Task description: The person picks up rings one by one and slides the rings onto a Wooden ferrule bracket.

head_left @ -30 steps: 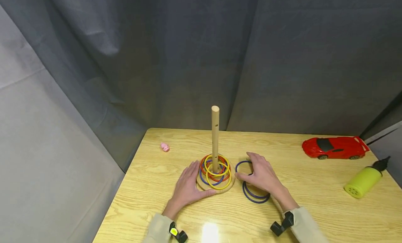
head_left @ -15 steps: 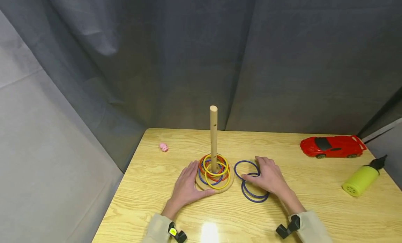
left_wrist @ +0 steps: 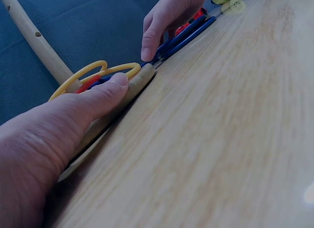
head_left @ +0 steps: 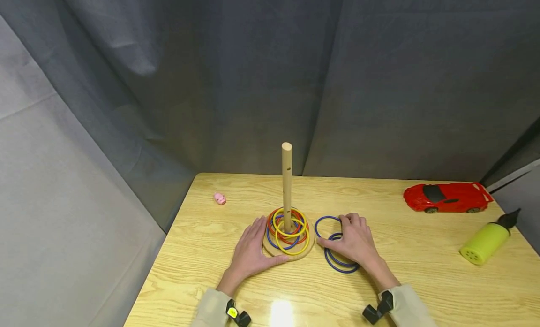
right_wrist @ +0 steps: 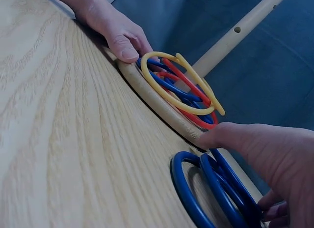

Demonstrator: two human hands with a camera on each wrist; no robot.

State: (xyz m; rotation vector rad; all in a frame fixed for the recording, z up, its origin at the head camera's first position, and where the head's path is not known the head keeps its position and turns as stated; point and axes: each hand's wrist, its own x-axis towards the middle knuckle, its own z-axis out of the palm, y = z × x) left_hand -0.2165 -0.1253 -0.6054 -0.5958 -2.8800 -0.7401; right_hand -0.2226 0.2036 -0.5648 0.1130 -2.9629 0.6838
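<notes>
In the head view, a wooden ring-toss pole (head_left: 287,186) rises from a round wooden base (head_left: 311,246). Yellow, red and blue rings lie loosely stacked around its foot. My left hand (head_left: 252,249) holds the base at its near left edge, its thumb (left_wrist: 110,93) on the rim in the left wrist view. To the right of the base, my right hand (head_left: 356,241) spans a blue ring (head_left: 328,217), thumb at its near left and fingers at its far right. More blue rings (right_wrist: 182,188) overlap it on the nearer side, partly under the right hand.
A small pink pig (head_left: 220,198) stands at the back left of the table (head_left: 190,270). A red toy car (head_left: 447,197) and a yellow-green bottle (head_left: 485,243) with a black top lie on the right. Grey curtains (head_left: 253,83) hang behind the table.
My right hand shifted right, then came back left, and its fingers have drawn in onto the farther blue ring. The left hand stays on the base.
</notes>
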